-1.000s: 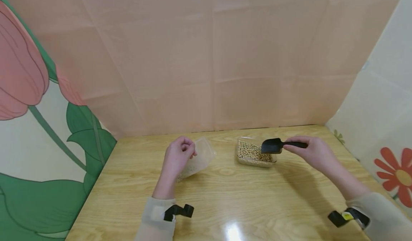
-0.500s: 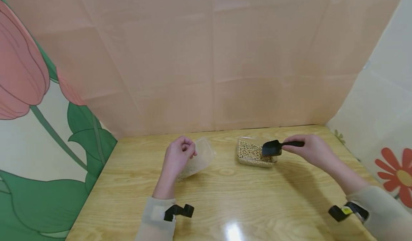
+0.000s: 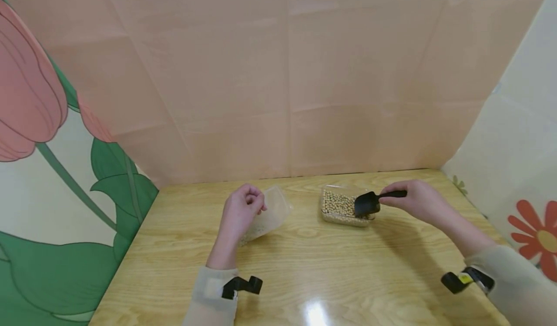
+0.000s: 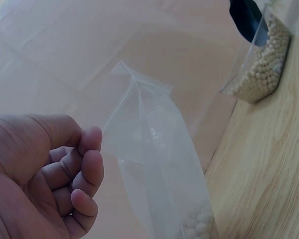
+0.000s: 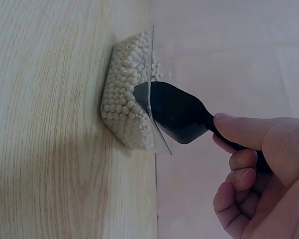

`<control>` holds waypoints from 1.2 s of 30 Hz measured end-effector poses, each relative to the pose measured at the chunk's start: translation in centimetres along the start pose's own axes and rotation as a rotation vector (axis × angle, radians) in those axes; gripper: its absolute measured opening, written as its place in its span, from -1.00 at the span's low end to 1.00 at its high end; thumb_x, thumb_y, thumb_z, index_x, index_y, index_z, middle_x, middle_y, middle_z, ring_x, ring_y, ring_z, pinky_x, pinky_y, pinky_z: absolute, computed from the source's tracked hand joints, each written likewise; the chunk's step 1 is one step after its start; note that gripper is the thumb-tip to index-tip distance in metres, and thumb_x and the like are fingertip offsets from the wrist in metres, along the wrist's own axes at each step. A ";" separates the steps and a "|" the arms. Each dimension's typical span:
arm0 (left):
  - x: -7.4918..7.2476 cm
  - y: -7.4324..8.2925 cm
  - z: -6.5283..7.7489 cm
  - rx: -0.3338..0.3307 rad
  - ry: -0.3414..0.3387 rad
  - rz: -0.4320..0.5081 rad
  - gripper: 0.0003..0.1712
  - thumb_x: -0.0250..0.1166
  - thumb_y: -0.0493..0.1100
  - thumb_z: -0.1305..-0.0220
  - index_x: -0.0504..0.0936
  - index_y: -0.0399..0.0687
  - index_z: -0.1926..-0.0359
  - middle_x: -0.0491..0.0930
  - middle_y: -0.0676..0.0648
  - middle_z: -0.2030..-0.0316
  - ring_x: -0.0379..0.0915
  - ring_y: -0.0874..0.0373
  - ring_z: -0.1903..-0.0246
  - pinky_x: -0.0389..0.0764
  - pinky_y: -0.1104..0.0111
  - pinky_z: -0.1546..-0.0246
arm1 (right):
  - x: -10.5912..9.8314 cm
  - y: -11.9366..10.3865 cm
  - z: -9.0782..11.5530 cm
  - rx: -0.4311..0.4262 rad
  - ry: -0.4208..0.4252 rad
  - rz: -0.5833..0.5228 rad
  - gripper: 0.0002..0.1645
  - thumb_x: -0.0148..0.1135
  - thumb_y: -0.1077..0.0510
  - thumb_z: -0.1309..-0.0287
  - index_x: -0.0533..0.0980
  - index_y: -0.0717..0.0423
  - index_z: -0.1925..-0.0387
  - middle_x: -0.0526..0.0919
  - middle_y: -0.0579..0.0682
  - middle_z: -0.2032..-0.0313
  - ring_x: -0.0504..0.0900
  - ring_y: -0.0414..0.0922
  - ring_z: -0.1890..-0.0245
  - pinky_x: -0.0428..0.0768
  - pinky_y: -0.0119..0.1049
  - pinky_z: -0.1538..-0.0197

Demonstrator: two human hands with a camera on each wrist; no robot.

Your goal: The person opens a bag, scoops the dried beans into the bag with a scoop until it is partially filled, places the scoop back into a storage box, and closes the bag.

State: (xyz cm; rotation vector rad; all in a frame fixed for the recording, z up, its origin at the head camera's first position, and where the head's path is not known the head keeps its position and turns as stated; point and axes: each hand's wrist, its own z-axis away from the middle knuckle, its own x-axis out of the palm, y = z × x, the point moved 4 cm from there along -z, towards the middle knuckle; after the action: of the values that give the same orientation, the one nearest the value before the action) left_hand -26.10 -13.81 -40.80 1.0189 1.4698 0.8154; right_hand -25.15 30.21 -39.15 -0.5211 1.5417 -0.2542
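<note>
My right hand (image 3: pixel 413 198) grips the handle of a black scoop (image 5: pixel 177 112). The scoop's tip is sunk among pale round beans (image 5: pixel 122 82) at the right end of a clear plastic box (image 3: pixel 345 219). On the left, my left hand (image 3: pixel 241 207) pinches the upper edge of a translucent plastic bag (image 4: pixel 154 139) between thumb and forefinger, its other fingers curled. The bag's mouth gapes a little, and some beans (image 4: pixel 199 224) lie at its bottom. In the head view the left hand partly hides the bag.
Box and bag are on a wood-grain table (image 3: pixel 296 273), a hand's width or so apart. A pink cloth backdrop (image 3: pixel 287 84) rises behind the table's far edge. Printed flower panels flank it left and right. Each sleeve carries a black wrist mount (image 3: pixel 241 287).
My right hand has shifted slightly left, and the scoop has tilted down, its tip moving deeper into the beans. The left hand and the bag have stayed put.
</note>
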 end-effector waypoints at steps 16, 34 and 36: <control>0.0 -0.1 0.0 -0.008 -0.005 0.016 -0.92 0.31 -0.27 -0.61 0.67 -0.12 0.15 0.74 -0.01 0.45 0.71 -0.21 0.31 0.49 0.33 0.43 | 1.0 -0.2 -0.8 -0.001 -0.029 -0.004 -0.61 0.51 -0.15 -0.44 0.82 0.02 -0.05 0.84 0.13 -0.01 0.79 0.06 0.06 0.64 0.04 0.09; 0.0 -0.1 -0.1 -0.002 -0.004 0.021 -0.92 0.31 -0.27 -0.60 0.67 -0.10 0.15 0.73 -0.01 0.46 0.70 -0.18 0.31 0.50 0.33 0.43 | 3.3 0.4 -1.1 0.015 -0.025 -0.092 -0.57 0.52 -0.14 -0.43 0.81 0.07 -0.11 0.80 0.23 -0.10 0.77 0.20 -0.07 0.67 0.13 -0.04; 0.0 0.0 -0.1 -0.003 -0.003 0.023 -0.92 0.31 -0.27 -0.60 0.67 -0.10 0.15 0.73 -0.01 0.45 0.70 -0.17 0.32 0.48 0.32 0.43 | 3.6 0.5 -1.1 0.018 -0.023 -0.100 -0.56 0.52 -0.13 -0.43 0.80 0.08 -0.12 0.79 0.25 -0.12 0.77 0.17 -0.07 0.66 0.08 -0.03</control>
State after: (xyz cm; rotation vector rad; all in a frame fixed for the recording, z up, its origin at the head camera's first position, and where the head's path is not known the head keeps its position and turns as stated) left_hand -26.19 -13.82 -40.79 1.0361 1.4564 0.8321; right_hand -26.20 28.71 -42.51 -0.5860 1.4917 -0.3371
